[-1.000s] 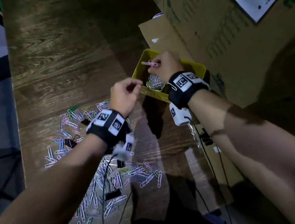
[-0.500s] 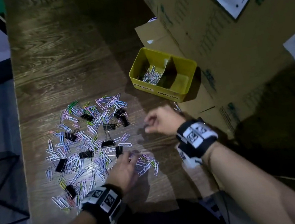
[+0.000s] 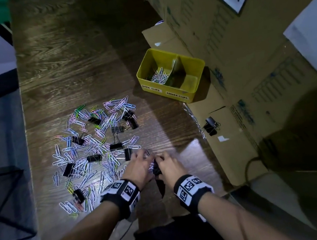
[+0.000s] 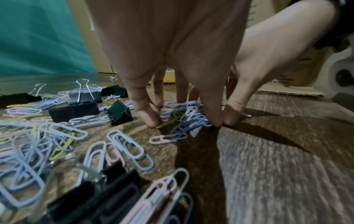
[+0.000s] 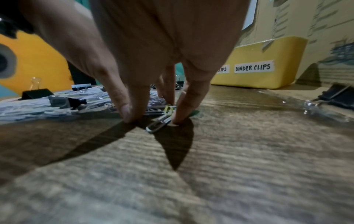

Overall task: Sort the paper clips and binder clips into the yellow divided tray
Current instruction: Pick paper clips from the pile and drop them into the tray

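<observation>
A yellow divided tray (image 3: 141,72) (image 5: 258,57) stands at the far right of the wooden table, labelled for paper clips and binder clips. Several paper clips (image 3: 159,76) lie in its left compartment; the right one looks bare. A spread of pastel paper clips (image 3: 97,147) mixed with black binder clips (image 3: 116,146) (image 4: 74,110) covers the table's left. At the spread's near right edge my left hand (image 3: 146,157) (image 4: 182,121) and right hand (image 3: 159,160) (image 5: 153,119) meet, fingertips down on the wood, closing round a small heap of paper clips (image 4: 180,119) (image 5: 158,125).
Cardboard boxes (image 3: 247,69) wall in the right side behind the tray. Two black binder clips (image 3: 211,126) lie on a cardboard flap off the table's right edge. The table's left edge (image 3: 26,136) drops to a dark wire frame.
My right hand left the tray, where it held a pink clip, and came back to the near edge of the pile. The left hand drew its fingers together there to meet it.
</observation>
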